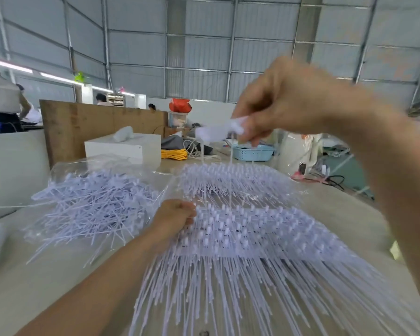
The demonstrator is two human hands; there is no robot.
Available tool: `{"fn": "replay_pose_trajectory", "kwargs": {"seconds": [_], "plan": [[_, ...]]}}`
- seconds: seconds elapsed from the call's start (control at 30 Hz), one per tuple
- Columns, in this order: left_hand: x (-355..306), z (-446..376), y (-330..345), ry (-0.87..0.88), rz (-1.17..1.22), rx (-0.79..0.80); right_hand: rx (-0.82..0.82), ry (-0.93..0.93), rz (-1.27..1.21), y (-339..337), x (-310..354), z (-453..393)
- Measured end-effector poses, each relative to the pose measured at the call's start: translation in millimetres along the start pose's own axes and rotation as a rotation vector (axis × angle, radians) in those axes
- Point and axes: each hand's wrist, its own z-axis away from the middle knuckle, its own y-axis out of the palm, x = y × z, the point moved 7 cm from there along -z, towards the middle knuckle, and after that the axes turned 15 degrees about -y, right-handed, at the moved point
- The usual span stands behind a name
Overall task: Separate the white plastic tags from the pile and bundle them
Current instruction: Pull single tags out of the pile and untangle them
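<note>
A big fan of white plastic tags (247, 241) lies in front of me on the table, heads in rows, tails pointing at me. My left hand (174, 218) grips the left edge of this fan with curled fingers. My right hand (274, 103) is raised above the table and pinches a few white tags (216, 132) by their heads; their thin tails hang down. A loose, tangled pile of tags (95, 204) sits on clear plastic at the left. A further ordered batch of tags (230, 180) lies behind the fan.
Behind the tags stand a white box (124, 149), a yellow cord coil (174, 154) and a light blue basket (255, 152). A brown board (87, 124) stands at the back left. People work at tables far left. The pale table (34, 287) extends left.
</note>
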Motion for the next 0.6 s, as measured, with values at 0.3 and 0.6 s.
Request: {"fn": "replay_pose_trajectory", "kwargs": {"seconds": [0.3, 0.6], "plan": [[-11, 12, 17, -0.075, 0.170, 0.223, 0.290, 0.382, -0.387, 176, -111, 44], [-16, 29, 17, 0.130, -0.106, 0.221, 0.066, 0.310, -0.452, 201, -110, 47]]}}
